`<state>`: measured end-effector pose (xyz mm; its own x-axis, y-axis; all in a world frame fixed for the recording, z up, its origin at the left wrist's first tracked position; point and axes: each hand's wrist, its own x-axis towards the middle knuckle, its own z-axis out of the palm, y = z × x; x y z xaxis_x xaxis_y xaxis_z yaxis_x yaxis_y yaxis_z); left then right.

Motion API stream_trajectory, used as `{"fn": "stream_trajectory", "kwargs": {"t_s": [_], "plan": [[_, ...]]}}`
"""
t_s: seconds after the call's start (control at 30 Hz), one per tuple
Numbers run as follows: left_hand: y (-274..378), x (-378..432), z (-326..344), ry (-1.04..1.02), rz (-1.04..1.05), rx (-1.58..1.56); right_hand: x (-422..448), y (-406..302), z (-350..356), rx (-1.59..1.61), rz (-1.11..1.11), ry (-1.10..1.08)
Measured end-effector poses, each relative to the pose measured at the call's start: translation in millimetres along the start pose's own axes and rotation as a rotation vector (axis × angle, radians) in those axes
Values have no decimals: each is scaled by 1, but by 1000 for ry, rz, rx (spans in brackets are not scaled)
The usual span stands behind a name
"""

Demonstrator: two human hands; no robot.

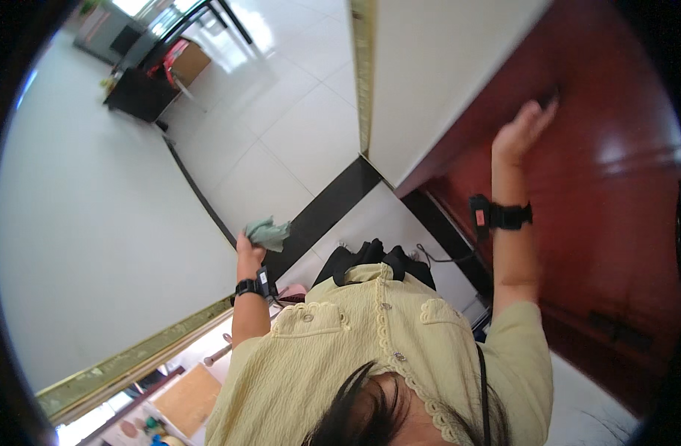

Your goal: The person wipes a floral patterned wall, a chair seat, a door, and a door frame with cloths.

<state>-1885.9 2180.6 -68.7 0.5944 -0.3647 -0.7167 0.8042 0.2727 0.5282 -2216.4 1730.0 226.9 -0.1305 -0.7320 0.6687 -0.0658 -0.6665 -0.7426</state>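
Observation:
My left hand (250,248) grips a crumpled pale green cloth (269,233), held low above the dark threshold strip (329,206). On the other side, my right hand (521,131) reaches out over a glossy dark red wooden door (591,212). A small dark thing (552,99) shows at its fingertips, too blurred to name; whether the hand holds it is unclear. A black strap with a small device sits on each wrist.
White walls (112,223) with gilt-coloured trim stand on both sides of a doorway. Beyond lie pale floor tiles (279,122), a cardboard box (192,64) and a black table (142,95). A dark cable (446,260) lies near my feet.

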Motion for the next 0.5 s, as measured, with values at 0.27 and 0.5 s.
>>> {"fn": "stream_trajectory", "kwargs": {"t_s": [0.27, 0.5], "plan": [[33, -5, -69, 390, 21, -340, -131, 147, -36, 251, 1193, 193], [66, 45, -23, 206, 119, -335, -182, 177, -30, 125, 1869, -454]]}}
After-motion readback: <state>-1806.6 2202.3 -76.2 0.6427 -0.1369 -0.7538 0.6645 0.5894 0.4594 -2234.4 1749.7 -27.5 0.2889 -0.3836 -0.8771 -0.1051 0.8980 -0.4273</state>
